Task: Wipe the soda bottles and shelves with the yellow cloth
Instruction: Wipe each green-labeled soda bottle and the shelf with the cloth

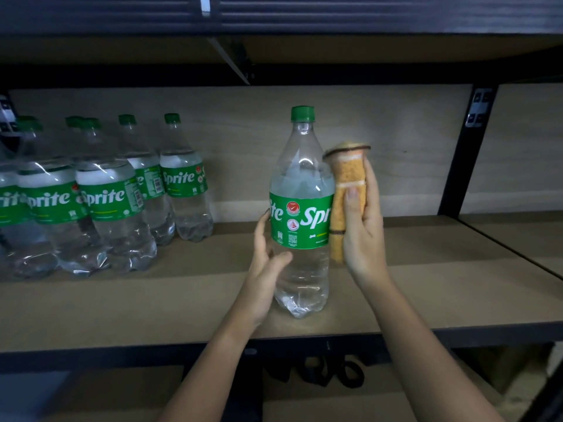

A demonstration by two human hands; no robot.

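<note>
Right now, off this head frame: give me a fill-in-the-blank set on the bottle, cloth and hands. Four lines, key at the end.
1. The cap on the held Sprite bottle is ____ in colour.
2. The yellow cloth is pressed to the bottle by the ____ hand.
3. The left hand steadies the bottle on its ____ half.
4. The other bottles stand on the shelf to the ____ of the held one.

Missing words: green; right; lower; left

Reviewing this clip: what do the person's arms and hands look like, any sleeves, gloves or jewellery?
Both forearms are bare as far as the frame shows: no sleeves. The left hand and right hand wear no gloves, and no rings, watch or bracelets show. Fingernails look short and unpainted.
</note>
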